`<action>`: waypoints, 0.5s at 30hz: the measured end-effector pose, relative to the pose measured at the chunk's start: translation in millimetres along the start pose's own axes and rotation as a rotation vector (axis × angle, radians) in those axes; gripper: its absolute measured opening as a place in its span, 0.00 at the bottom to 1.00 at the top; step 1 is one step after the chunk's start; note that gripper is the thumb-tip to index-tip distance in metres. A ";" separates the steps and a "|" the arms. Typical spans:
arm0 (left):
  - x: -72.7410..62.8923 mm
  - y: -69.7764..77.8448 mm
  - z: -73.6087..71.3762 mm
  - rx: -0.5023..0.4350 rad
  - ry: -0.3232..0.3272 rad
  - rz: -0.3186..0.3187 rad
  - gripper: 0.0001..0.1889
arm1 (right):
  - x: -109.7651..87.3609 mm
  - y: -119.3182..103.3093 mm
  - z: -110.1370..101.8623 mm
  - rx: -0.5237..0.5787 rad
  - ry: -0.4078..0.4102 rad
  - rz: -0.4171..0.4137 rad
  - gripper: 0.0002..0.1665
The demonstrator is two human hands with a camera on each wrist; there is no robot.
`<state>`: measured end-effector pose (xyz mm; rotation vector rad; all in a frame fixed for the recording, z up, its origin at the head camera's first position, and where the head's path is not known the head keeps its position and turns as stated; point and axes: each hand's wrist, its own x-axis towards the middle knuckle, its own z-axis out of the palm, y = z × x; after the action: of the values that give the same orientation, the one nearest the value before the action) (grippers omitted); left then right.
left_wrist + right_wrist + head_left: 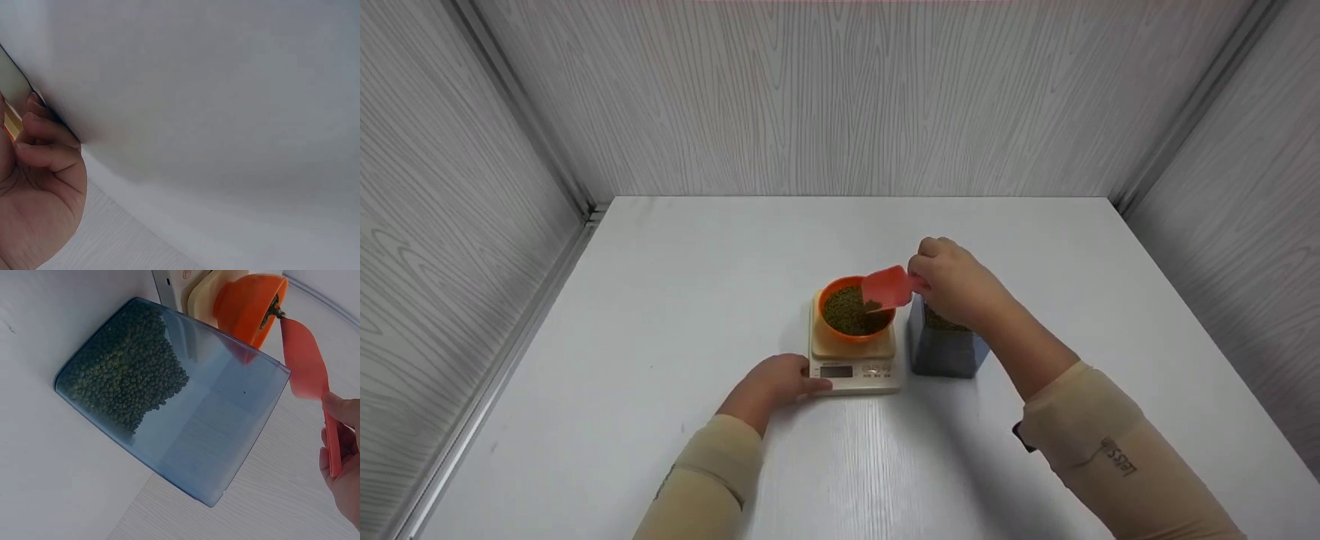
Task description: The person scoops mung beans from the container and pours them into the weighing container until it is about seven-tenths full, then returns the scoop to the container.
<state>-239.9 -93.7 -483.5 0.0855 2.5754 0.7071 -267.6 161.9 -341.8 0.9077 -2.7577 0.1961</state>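
Observation:
My right hand (956, 283) grips the handle of a red plastic scoop (887, 286), tilted over an orange bowl (856, 340). Small green beans (847, 313) fill much of the bowl, and some spill from the scoop's lip in the right wrist view. Under the bowl is a white kitchen scale (847, 387) with a small display. At the scale's front left corner my left hand (778, 379) holds on, thumb on top and fingers curled at the side. A clear bluish container (208, 433), partly filled with green beans (121, 368), stands below my right hand.
The white table (720, 262) carries the scale, with the container close along its right side. Grey wood-grain panels (840, 97) enclose the table at the back, left and right.

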 end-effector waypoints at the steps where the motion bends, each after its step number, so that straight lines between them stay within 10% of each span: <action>1: 0.3 -0.2 0.0 -0.003 -0.004 -0.004 0.23 | -0.6 0.5 0.0 -0.011 0.012 -0.015 0.07; 8: 1.3 -0.1 -0.3 -0.009 -0.018 -0.017 0.22 | -4.7 4.3 -2.6 -0.083 0.086 -0.123 0.07; 15: 0.8 0.8 -0.8 0.002 -0.014 -0.017 0.24 | -11.4 14.9 -18.7 0.012 0.053 0.000 0.09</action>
<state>-241.0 -93.2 -482.9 0.0692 2.5602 0.6950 -264.4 184.0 -327.6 0.8918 -2.7111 0.2339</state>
